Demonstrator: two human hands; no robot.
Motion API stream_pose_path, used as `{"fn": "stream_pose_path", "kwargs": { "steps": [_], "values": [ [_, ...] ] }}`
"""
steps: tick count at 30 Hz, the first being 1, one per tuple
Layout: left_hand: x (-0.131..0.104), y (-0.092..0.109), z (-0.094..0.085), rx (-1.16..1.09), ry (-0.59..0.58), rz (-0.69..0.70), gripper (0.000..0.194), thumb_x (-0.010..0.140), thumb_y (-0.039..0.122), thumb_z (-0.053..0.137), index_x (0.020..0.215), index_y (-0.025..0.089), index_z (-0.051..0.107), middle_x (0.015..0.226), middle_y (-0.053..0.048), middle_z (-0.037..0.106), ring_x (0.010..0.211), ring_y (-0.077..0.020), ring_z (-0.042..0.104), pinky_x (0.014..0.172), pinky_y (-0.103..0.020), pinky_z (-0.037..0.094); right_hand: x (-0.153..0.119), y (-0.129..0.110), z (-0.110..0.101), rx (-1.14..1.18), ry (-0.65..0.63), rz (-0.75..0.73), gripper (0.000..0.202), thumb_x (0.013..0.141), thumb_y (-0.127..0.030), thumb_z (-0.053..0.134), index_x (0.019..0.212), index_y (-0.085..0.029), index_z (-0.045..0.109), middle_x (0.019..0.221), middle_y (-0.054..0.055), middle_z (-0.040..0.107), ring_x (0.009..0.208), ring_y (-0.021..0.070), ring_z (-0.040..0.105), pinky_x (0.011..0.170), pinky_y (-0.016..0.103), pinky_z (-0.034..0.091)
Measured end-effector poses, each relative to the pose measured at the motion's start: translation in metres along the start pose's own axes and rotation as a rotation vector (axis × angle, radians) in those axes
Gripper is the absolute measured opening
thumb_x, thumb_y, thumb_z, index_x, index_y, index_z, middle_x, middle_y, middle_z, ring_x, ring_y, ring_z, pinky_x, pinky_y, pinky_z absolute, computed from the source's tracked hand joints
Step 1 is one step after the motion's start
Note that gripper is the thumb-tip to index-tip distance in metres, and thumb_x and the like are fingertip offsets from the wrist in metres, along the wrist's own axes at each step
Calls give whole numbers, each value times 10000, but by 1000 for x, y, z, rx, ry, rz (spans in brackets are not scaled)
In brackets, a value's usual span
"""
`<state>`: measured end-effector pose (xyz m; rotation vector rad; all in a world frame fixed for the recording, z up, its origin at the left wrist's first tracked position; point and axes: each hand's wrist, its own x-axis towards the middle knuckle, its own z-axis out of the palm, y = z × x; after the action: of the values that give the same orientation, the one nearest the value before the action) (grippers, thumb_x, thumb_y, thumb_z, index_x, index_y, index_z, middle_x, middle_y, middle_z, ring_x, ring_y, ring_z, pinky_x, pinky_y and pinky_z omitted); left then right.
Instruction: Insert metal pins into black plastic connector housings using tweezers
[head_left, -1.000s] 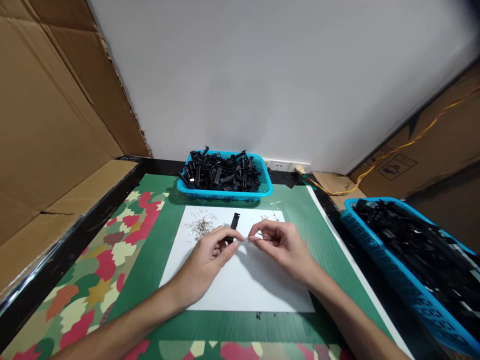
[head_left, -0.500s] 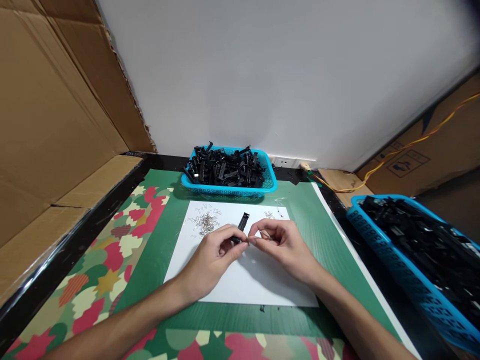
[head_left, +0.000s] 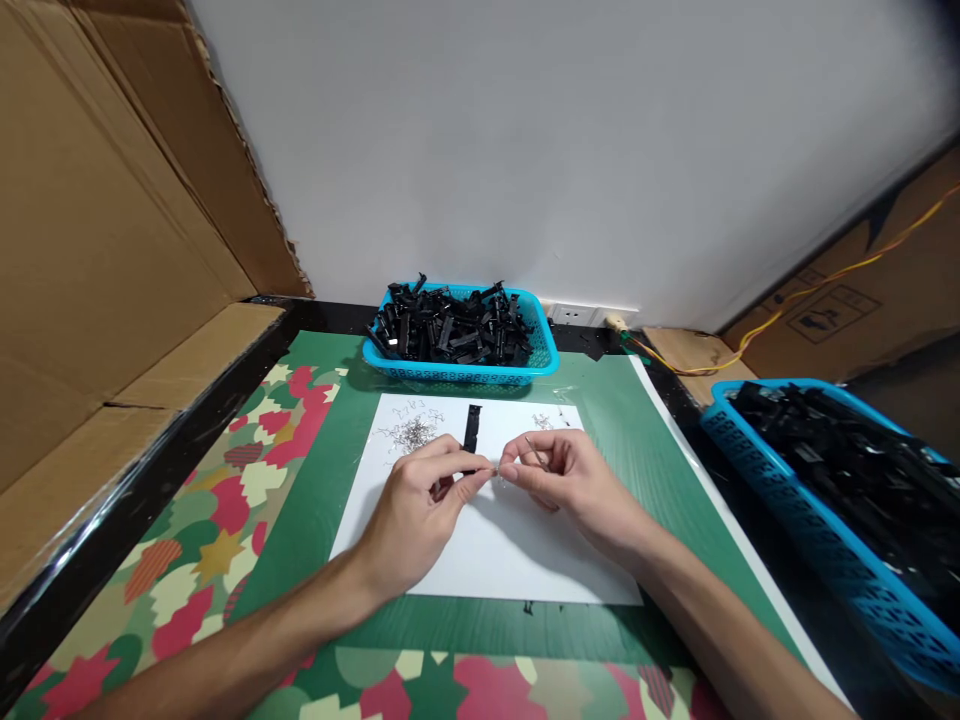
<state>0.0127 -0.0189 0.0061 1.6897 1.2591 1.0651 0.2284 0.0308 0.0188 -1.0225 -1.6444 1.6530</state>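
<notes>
Black strip (head_left: 472,428) sits gripped in my left hand (head_left: 420,500) over the white sheet (head_left: 480,560); I'd brace it gently while my right hand (head_left: 574,482) pinches a tiny piece (head_left: 499,474), too small to identify, fingertips close. The strip looks slim and straight, its near end hidden by fingers.
</notes>
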Motion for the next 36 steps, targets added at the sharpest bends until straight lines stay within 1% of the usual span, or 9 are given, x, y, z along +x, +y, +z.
{"fn": "stream_pose_path", "kwargs": {
  "steps": [7,10,13,16,20,24,31,34,36],
  "values": [
    [3,0,-2,-55,-36,-60,284,1030,417,652,928,208,815,819,-28,619,740,-157,511,655,-294,361,-1,-2,-1,-83,-25,17,261,945,-417,759,904,-159,752,615,-66,384,549,85,309,501,254,207],
    [4,0,-2,-78,-53,-78,316,1028,463,646,940,203,803,829,-32,630,754,-166,528,664,-297,367,-2,-4,-6,-288,52,-42,233,963,-378,716,909,-159,775,616,-46,439,574,102,339,521,258,241],
    [5,0,-2,-120,-63,-102,324,1036,476,627,967,192,768,890,-38,658,814,-179,571,704,-300,393,-4,-6,-11,-549,161,-93,229,980,-330,663,951,-158,811,641,-4,562,598,130,433,553,272,309],
    [5,2,-2,-174,-90,-123,329,1042,484,614,978,187,740,913,-30,661,832,-173,575,725,-293,401,-9,-10,-10,-600,197,-138,254,1007,-322,617,967,-171,817,680,16,631,605,141,465,563,282,331],
    [5,5,-1,-237,-114,-129,326,1046,477,606,976,183,725,886,-15,646,816,-160,554,726,-275,402,-14,-14,1,-484,219,-240,220,1000,-345,652,952,-195,805,636,-23,517,580,125,390,544,275,300],
    [4,5,-1,-263,-134,-123,320,1050,464,599,985,179,726,894,-20,654,821,-163,560,723,-269,408,-15,-14,10,-443,186,-247,168,988,-313,679,961,-207,807,607,-52,384,568,117,334,532,264,276],
    [3,5,0,-209,-148,-107,299,1033,455,627,1023,197,778,934,-42,695,840,-180,583,702,-276,399,-12,-12,9,-430,178,-260,182,1002,-310,661,919,-199,779,608,-42,438,563,116,374,506,254,288],
    [3,5,0,-205,-125,-96,280,1031,433,635,1019,197,785,943,-47,706,857,-185,598,714,-280,409,-14,-8,12,-531,264,-340,159,1004,-279,655,933,-203,775,586,-45,462,526,110,369,493,257,295],
    [3,4,0,-223,-109,-93,279,1032,428,634,999,192,779,941,-49,708,853,-184,597,719,-281,419,-17,-4,16,-653,332,-454,141,1009,-244,641,972,-202,770,573,-44,511,492,102,381,488,258,316]
  ]
}}
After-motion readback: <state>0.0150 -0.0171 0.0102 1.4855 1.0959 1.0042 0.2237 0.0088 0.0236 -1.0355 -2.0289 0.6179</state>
